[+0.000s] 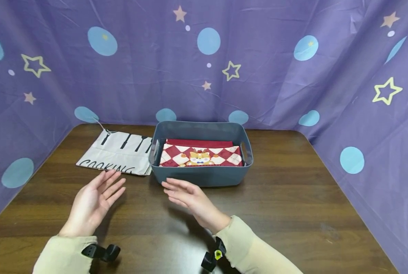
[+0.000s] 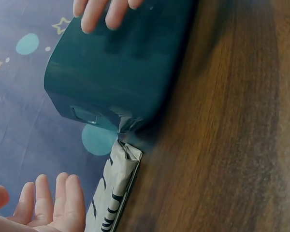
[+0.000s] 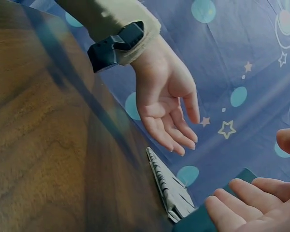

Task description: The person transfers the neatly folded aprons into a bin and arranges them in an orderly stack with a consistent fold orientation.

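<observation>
My left hand hovers over the table with its fingers extended, just in front of a folded white cloth printed with black utensils and the word COOKING. My right hand, its fingers also extended, is near the front of a blue-grey plastic basket. Inside the basket lies a folded red and white diamond-patterned cloth with a cartoon animal on it. Neither hand holds anything. In the left wrist view the white cloth sits against the basket's end.
The brown wooden table is bounded at the back and sides by a purple curtain with stars and blue dots. A thin white string runs up from the white cloth's back corner. Each wrist wears a small black camera.
</observation>
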The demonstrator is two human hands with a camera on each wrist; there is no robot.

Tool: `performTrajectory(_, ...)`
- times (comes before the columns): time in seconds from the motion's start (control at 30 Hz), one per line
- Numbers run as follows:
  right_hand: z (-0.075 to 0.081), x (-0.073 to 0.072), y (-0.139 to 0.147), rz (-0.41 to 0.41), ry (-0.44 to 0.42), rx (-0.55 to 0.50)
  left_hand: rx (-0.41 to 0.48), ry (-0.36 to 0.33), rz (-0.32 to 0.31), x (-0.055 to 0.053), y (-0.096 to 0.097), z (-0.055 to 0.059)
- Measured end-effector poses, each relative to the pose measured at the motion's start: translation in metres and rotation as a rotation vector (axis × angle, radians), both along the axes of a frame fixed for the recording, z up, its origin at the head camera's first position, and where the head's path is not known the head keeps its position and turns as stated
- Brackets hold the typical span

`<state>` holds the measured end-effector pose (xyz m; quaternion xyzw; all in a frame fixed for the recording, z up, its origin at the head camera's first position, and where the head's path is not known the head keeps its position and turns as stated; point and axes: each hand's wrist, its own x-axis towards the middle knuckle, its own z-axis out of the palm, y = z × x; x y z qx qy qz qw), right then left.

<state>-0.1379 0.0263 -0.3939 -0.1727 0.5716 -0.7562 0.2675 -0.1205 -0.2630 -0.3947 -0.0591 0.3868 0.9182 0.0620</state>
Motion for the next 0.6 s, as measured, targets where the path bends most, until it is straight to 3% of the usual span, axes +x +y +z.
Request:
performTrajectory(0.23, -0.007, 0.000, -0.012, -0.004, -0.042, 0.057, -0.007, -0.009, 0.013, -0.003, -0.005, -0.003)
performTrajectory(0.6, -0.020, -0.001, -0.030, -0.009, -0.010, 0.151, -0.046, -0.063, 0.015, -0.008, -0.018, -0.010)
